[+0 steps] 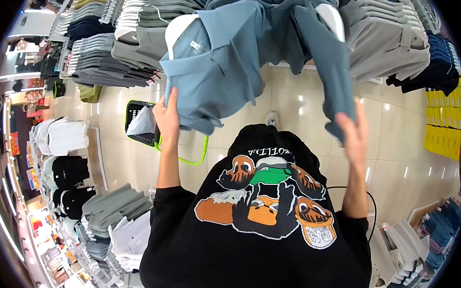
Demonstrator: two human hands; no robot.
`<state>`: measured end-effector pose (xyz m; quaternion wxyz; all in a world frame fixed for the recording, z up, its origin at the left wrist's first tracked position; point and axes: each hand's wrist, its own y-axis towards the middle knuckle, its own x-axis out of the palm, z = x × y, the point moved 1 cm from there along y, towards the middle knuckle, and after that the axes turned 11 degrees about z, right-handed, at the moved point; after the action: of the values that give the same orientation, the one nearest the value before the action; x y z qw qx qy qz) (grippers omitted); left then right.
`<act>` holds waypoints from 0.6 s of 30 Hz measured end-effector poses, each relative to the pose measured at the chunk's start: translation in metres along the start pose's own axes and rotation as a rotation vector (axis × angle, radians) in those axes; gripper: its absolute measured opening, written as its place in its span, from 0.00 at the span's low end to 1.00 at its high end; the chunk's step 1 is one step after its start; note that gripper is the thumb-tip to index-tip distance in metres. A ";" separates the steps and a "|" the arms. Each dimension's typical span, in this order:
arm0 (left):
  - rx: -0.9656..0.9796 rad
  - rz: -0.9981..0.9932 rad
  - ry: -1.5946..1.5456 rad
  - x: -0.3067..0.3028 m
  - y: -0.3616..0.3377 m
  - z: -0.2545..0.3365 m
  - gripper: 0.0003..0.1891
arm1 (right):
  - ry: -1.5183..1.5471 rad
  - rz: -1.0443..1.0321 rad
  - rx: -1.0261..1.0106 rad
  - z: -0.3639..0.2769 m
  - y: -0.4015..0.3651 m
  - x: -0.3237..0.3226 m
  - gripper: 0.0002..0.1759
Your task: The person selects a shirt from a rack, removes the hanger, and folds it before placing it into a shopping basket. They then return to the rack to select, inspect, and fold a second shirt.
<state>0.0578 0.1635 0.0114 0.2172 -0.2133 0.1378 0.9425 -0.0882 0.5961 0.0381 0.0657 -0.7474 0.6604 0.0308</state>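
Observation:
A blue-grey polo shirt (214, 65) with a collar and neck label hangs tilted on a white hanger (179, 31) in front of me. My left hand (168, 114) is closed on the near edge of this shirt, thumb on top. On the other side, a second blue-grey garment piece (328, 71) hangs down from another white hanger (331, 20). My right hand (353, 130), slightly blurred, grips its lower end. Whether both pieces belong to separate shirts is hard to make out where they meet at the rack.
Racks of grey shirts (382, 37) and green-grey shirts (159, 10) flank the blue-grey ones. A black shopping basket (141, 138) with a green handle stands on the tiled floor (285, 94), a white bag inside. Yellow packages (444, 124) hang at right; folded clothes (117, 211) lie at lower left.

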 end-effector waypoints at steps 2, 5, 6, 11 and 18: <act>-0.137 -0.014 -0.246 0.008 -0.015 0.010 0.20 | -0.006 -0.095 -0.105 0.007 -0.015 0.050 0.35; -0.249 -0.062 -0.359 0.016 -0.044 0.033 0.18 | -0.084 -0.095 -0.363 0.011 -0.030 0.122 0.39; -0.331 -0.068 -0.461 0.020 -0.056 0.044 0.18 | -0.134 -0.101 -0.425 0.001 -0.037 0.142 0.40; -0.343 -0.110 -0.541 0.026 -0.093 0.068 0.21 | -0.148 -0.145 -0.687 -0.006 -0.054 0.206 0.41; -0.321 -0.062 -0.467 0.018 -0.093 0.058 0.17 | -0.321 -0.116 -0.847 -0.019 -0.058 0.216 0.38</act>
<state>0.0669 0.2712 0.0380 0.2352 -0.0263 -0.0737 0.9688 -0.0045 0.3875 0.0319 -0.1426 -0.7298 0.5281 0.4100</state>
